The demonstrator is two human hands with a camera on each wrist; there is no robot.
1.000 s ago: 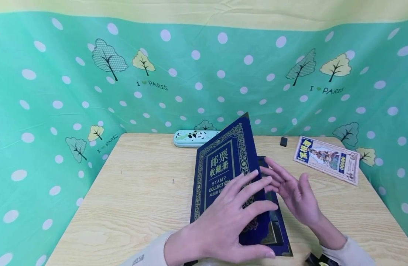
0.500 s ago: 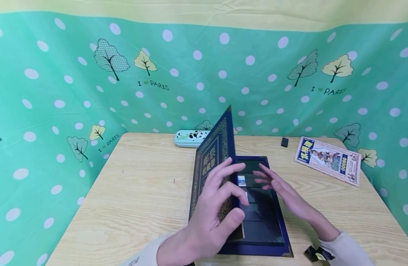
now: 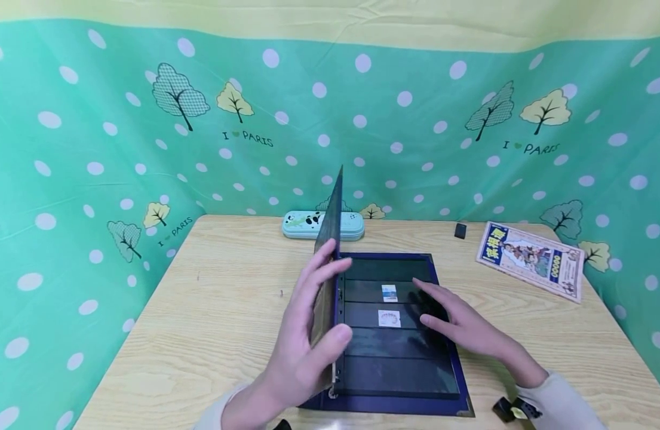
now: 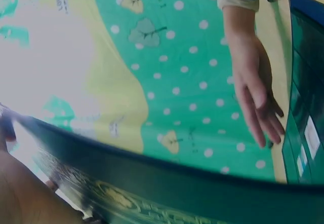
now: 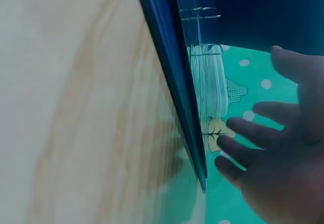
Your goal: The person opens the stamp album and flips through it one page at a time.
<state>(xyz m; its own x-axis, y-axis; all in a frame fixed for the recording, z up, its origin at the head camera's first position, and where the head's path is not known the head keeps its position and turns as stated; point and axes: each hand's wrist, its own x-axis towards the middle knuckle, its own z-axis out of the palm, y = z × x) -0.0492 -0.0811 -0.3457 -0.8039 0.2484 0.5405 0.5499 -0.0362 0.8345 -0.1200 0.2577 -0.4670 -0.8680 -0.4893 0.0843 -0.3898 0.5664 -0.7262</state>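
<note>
Blue album, cover on edge at the left fingers

Left hand (image 3: 296, 346) at the cover (image 3: 334, 215) of a blue album (image 3: 410, 404). Fingers parted and slightly bent, thumb well off from them; tips show past the cover's edge. The left wrist view puts this hand along the ornamented outer face; exact contact cannot be told. Cover nearly upright.

Album base flat on the table (image 3: 222, 298), right of the left fingers and partly below the right ones. Its dark page (image 3: 399, 376) is banded into rows. Two stamps there, just left of the right fingertips: one white and blue (image 3: 389, 293), one pale with a reddish design (image 3: 389, 319) (each in its own row).

Right hand (image 3: 472, 325) over the page's outer side. Fingers extended, spread in its own wrist view, thumb apart; whether the tips touch the page cannot be told.

Farther out: a panda pencil case (image 3: 300, 225) beyond the left fingertips, partly behind the cover; a small black block (image 3: 460, 230) beyond the right fingers; a printed leaflet (image 3: 566, 269) beyond them and to their right. Dotted green curtain (image 3: 330, 119) behind everything.
</note>
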